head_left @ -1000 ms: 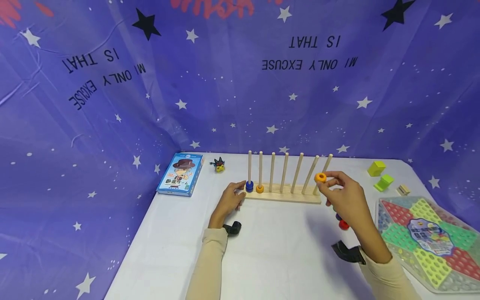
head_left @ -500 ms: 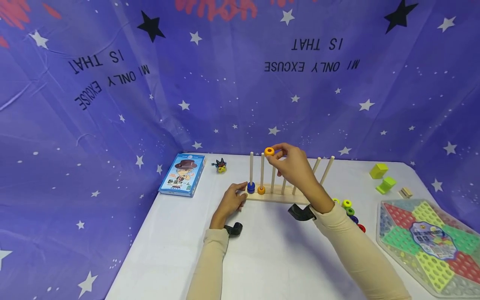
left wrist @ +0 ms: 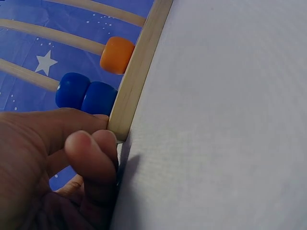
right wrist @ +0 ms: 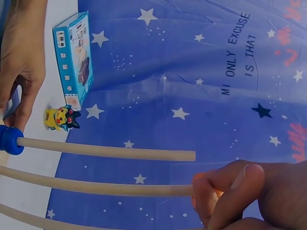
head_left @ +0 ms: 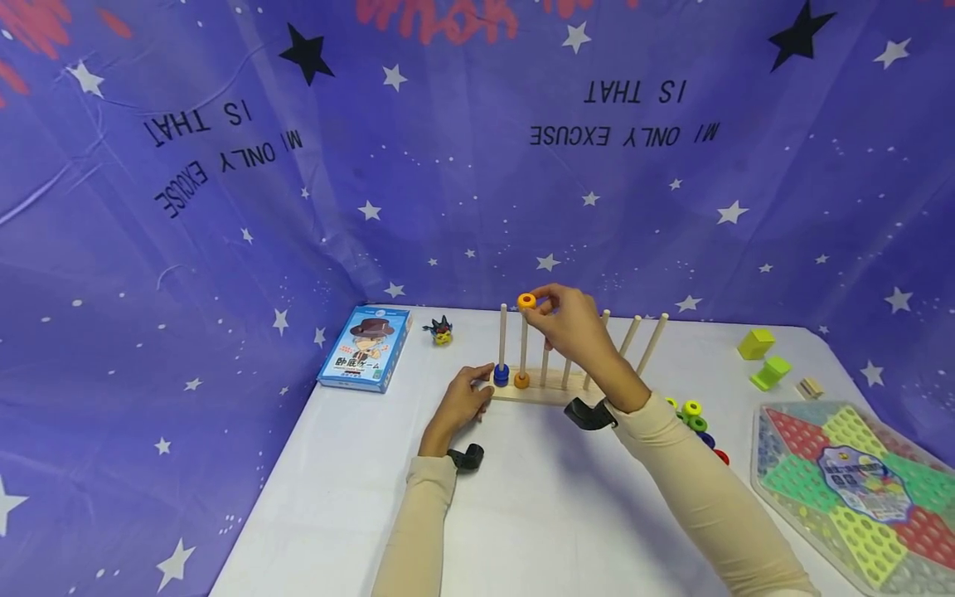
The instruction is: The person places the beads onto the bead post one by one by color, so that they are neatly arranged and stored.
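Observation:
A wooden stand with a row of upright pegs has a long flat base (head_left: 533, 396). Two blue beads (left wrist: 86, 93) are stacked on its leftmost peg. One orange bead (left wrist: 117, 55) sits low on the second peg. My left hand (head_left: 460, 400) grips the left end of the base, fingertips beside the blue beads. My right hand (head_left: 573, 327) pinches another orange bead (head_left: 525, 308) between thumb and fingers, right at the top of the second peg (right wrist: 110, 187). In the right wrist view the fingers hide most of that bead.
Several loose yellow, green, blue and red beads (head_left: 697, 424) lie right of the stand. Farther right are green blocks (head_left: 757, 343), a small wooden piece (head_left: 810, 388) and a star-patterned game board (head_left: 843, 481). A blue game box (head_left: 366, 348) and small figure (head_left: 442, 330) stand back left.
My right hand has carried the orange bead leftward from the stand's right end to the top of the second peg. My left hand keeps its place at the base.

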The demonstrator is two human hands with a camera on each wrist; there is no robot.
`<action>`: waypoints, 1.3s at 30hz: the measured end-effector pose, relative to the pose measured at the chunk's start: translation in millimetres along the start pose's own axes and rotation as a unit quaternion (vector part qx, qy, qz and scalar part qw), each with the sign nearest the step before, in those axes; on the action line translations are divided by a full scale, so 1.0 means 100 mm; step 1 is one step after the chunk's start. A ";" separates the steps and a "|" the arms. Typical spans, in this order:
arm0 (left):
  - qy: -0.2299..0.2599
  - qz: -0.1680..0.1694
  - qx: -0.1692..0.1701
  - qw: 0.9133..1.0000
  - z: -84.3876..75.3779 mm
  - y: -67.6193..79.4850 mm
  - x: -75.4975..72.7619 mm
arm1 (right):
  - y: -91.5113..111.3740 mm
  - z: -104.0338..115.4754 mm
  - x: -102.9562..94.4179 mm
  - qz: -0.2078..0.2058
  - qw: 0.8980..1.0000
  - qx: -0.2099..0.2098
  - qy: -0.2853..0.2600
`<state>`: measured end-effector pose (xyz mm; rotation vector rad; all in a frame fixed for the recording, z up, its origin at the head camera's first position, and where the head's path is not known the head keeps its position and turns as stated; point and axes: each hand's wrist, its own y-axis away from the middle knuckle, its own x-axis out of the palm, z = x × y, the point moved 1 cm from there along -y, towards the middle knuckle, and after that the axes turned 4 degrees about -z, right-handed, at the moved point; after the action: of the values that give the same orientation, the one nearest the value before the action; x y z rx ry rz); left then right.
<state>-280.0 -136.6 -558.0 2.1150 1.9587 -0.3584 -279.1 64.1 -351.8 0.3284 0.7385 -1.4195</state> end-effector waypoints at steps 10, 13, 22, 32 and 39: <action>0.004 0.001 -0.007 1.000 0.03 -0.01 0.02 | 0.10 -0.04 -0.13 0.000 1.000 -0.009 -0.002; 0.004 0.005 -0.009 1.000 0.04 0.00 0.05 | 0.24 -0.13 -0.30 -0.015 1.000 -0.006 -0.019; -0.008 0.004 -0.004 1.000 0.02 -0.03 0.02 | 0.82 -0.92 -0.88 -0.129 0.989 0.065 -0.033; -0.012 -0.006 0.000 1.000 0.02 -0.04 -0.04 | 1.62 -2.07 -0.91 -0.164 0.959 0.229 -0.040; -0.009 -0.002 0.001 1.000 0.01 -0.03 0.03 | 1.99 -2.44 -0.80 -0.086 0.953 0.291 -0.012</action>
<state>-282.6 -134.1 -559.8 2.1016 1.9531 -0.3799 -150.7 306.9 -524.2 0.7136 0.3152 -1.7926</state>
